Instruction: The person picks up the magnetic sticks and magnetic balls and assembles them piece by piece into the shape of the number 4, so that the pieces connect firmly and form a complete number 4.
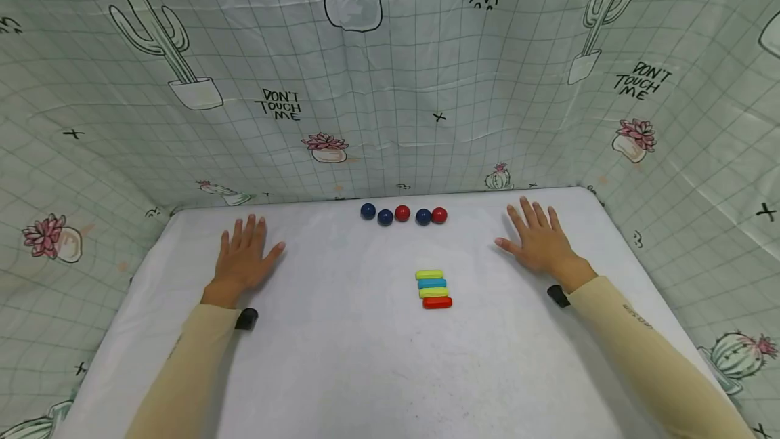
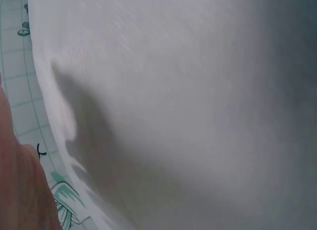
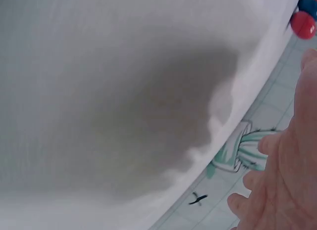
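In the head view, my left hand (image 1: pixel 242 259) is spread palm down over the left part of the table, holding nothing. My right hand (image 1: pixel 539 242) is likewise spread on the right side, with nothing in it. Between them, near the far edge, sit three dark blue balls (image 1: pixel 385 217) and two red balls (image 1: pixel 402 213) in a loose row. Closer in lies a stack of short bars side by side: two yellow-green bars (image 1: pixel 429 275), a blue bar (image 1: pixel 432 284) and a red bar (image 1: pixel 437 303). Both wrist views show part of each hand above its shadow.
A white-covered table (image 1: pixel 341 358) spans the area below the hands. Behind and on both sides hangs a grid-patterned cloth (image 1: pixel 390 87) printed with cacti and lettering. A dark wrist device (image 1: pixel 246 319) shows at the left cuff, another (image 1: pixel 558 295) at the right.
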The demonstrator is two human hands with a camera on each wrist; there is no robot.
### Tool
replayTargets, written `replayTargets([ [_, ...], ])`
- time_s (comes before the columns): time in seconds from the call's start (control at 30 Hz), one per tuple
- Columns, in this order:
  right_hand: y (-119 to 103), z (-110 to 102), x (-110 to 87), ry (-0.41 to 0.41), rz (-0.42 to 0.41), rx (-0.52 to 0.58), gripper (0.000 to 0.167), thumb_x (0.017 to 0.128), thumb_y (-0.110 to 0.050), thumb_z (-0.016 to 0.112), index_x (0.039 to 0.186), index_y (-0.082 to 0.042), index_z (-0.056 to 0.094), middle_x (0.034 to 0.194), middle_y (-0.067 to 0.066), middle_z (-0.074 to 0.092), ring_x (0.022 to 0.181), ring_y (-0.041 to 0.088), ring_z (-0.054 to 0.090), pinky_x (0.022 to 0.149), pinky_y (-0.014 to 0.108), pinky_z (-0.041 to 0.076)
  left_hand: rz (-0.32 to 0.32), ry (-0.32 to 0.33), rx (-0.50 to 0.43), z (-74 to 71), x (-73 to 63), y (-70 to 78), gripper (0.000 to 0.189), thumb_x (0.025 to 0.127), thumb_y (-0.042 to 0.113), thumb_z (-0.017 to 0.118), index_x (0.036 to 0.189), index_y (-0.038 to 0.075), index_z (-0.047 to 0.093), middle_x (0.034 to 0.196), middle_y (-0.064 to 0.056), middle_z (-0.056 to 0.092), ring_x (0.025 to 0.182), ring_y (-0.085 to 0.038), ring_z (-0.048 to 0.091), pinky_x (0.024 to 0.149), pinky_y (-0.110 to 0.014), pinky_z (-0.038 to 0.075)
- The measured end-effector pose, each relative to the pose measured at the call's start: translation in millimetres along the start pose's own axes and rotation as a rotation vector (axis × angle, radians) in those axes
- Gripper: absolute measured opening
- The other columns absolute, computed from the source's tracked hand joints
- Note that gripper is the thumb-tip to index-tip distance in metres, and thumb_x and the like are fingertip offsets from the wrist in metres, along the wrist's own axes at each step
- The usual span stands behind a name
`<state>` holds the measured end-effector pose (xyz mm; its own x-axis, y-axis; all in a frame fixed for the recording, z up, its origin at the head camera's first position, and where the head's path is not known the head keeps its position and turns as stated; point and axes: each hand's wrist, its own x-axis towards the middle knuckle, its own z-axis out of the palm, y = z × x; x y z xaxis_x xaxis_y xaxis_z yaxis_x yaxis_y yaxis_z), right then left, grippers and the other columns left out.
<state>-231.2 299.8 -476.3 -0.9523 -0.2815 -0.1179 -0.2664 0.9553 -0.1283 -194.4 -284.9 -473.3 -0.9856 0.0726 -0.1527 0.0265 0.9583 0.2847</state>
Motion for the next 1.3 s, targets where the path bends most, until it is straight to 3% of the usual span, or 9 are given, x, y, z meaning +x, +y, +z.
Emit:
replayTargets([
  [0.27,-29,5,-1.9,0.028,-0.055,-0.045,0.087,0.106,-0.052,0.056,0.167,-0.001,0.022,0.173,0.031,0.009,0.158,0.053,0.011,0.127,0.067,-0.001,0.024,0.018,0.014,4.3,4.4,14.7,0.087,0.111,0.056,0.037,0.167,-0.003,0.007,0.175,-0.026,-0.001,0.161,-0.047,-0.007,0.127,-0.060,-0.012],
  [0.87,-76,14,-6.2,0.093,-0.201,-0.090,0.083,0.104,-0.051,0.062,0.165,-0.003,0.032,0.171,0.028,0.024,0.156,0.049,0.027,0.128,0.065,0.007,0.138,0.045,-0.005,16.1,14.3,69.9,0.081,0.110,0.047,0.046,0.167,-0.002,0.016,0.176,-0.023,0.006,0.162,-0.044,0.000,0.129,-0.060,-0.004],
  [1.3,-106,19,-8.9,0.119,-0.321,-0.075,0.077,0.103,-0.047,0.065,0.163,-0.005,0.039,0.167,0.026,0.035,0.151,0.046,0.038,0.127,0.064,0.015,0.184,0.010,0.017,27.2,29.6,102.1,0.081,0.111,0.050,0.044,0.169,0.003,0.013,0.177,-0.018,0.003,0.163,-0.040,-0.001,0.130,-0.058,-0.004],
])
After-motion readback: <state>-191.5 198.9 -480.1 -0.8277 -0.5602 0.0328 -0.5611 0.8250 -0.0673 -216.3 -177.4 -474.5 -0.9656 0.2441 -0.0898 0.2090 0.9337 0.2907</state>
